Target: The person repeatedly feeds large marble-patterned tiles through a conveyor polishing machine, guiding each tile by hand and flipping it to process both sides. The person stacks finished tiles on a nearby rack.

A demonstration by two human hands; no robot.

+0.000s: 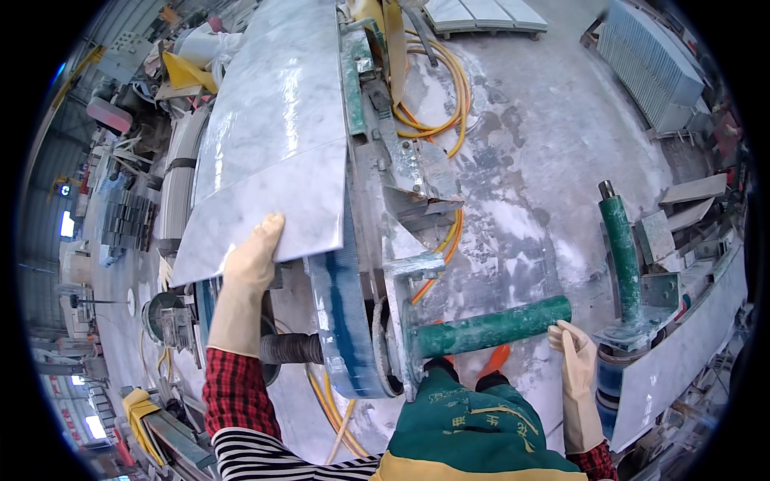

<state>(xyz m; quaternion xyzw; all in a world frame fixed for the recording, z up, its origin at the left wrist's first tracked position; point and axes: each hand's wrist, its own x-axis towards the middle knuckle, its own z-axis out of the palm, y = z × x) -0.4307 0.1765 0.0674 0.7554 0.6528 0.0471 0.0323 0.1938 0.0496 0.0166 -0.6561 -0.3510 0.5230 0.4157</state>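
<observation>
Both of my hands wear cream rubber gloves. My left hand (255, 250) is at the near edge of a polished grey-white marble slab (277, 188), fingers closed over the edge; the part of the grip under the stone is hidden. The slab lies on a belt conveyor with a blue belt (341, 321), and a long marble piece (281, 72) lies beyond it along a thin seam. My right hand (576, 353) hangs beside the free end of a green steel post (497, 327), its fingers loosely bent and partly apart, with nothing seen in them.
At the right, a second green post (619, 248) stands upright beside another marble slab (674, 353) set on edge. Yellow hoses (461, 100) coil on the wet floor beyond the conveyor. Stacked slabs (650, 68) stand far right; a flat pallet load (481, 14) lies at the back.
</observation>
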